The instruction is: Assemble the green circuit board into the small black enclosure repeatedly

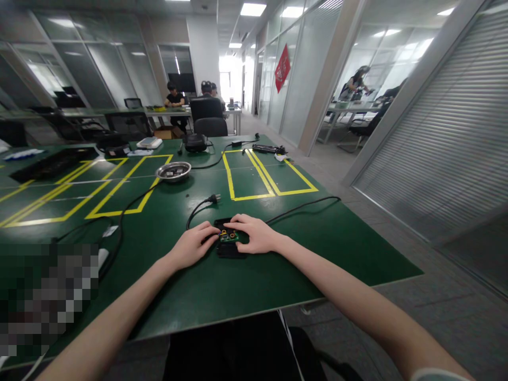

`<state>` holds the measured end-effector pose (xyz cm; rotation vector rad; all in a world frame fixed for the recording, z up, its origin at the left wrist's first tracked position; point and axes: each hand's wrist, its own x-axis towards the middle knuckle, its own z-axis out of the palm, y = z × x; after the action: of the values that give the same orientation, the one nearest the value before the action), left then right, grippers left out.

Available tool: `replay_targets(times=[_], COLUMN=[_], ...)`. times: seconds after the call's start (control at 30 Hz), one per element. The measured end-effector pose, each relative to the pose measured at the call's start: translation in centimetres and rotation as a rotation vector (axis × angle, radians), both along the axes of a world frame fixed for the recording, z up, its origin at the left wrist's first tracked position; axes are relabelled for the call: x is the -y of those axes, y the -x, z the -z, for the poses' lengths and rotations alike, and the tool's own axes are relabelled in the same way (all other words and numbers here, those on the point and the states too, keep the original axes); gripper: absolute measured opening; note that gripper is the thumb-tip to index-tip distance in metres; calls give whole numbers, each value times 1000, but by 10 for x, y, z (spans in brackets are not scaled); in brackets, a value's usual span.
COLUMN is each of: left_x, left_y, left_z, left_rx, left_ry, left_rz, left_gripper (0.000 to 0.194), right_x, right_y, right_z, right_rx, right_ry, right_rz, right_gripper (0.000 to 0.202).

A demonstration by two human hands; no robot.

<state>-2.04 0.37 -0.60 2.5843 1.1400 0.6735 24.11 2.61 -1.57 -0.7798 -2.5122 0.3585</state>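
A small green circuit board (229,237) with copper-coloured coils lies between the two halves of a black plastic case (230,252) near the table's front. My left hand (194,244) pinches the board's left end between thumb and fingers. From the other side, my right hand (257,235) grips the board's right end, its fingers reaching over the far half of the case. Beside my left hand, a black cord ends in a power plug (214,198). Another black cable (305,205) runs off to the right from behind my right hand.
The green table (341,259) carries yellow tape outlines (254,198). A metal bowl (159,175) holds small parts. Farther back are a black device (195,142), a folded black tripod-like item (266,149) and a long black tray (51,165). Several people sit or stand beyond.
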Motion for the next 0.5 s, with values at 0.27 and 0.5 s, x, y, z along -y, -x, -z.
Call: replay_targets(times=[0.27, 0.5], left_x=[0, 10], left_y=[0, -4], left_z=[-6, -14], left_rx=[-31, 63], left_ry=[-56, 59], left_rz=[-3, 11], left_gripper=[31, 23], right_x=[-11, -8], right_y=[-10, -23], right_z=[-5, -22], right_rx=[-31, -184], right_ry=[-14, 360], right_rz=[208, 40], right_gripper=[34, 40])
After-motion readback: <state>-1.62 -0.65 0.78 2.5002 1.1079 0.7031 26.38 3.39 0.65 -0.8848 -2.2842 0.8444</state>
